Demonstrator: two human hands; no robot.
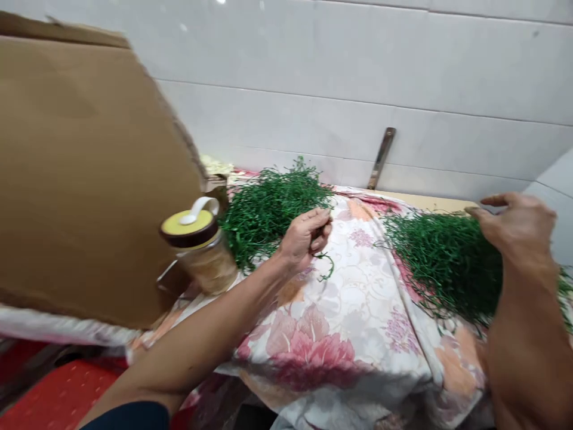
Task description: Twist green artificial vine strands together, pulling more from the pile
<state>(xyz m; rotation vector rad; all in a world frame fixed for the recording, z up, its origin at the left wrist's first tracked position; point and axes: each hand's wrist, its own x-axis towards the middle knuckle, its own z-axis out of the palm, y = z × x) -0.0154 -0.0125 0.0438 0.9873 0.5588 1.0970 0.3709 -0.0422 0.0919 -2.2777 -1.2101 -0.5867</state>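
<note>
My left hand (308, 236) is closed in a pinch beside the left pile of thin green curly strands (273, 209). Below its fingers hangs one green strand (329, 269), bent in a loop. Over the far edge of the right pile of green strands (456, 263) is my right hand (519, 224), its thumb and forefinger apart with nothing visible between them. Its other fingers are partly hidden. Both piles lie on a floral cloth (358, 298).
A jar with a yellow and brown lid (197, 245) stands left of the left pile. Behind it rises a large cardboard sheet (85, 167). A narrow metal strip (382, 158) leans against the white tiled wall (286, 107). Something red (67, 391) is at the lower left.
</note>
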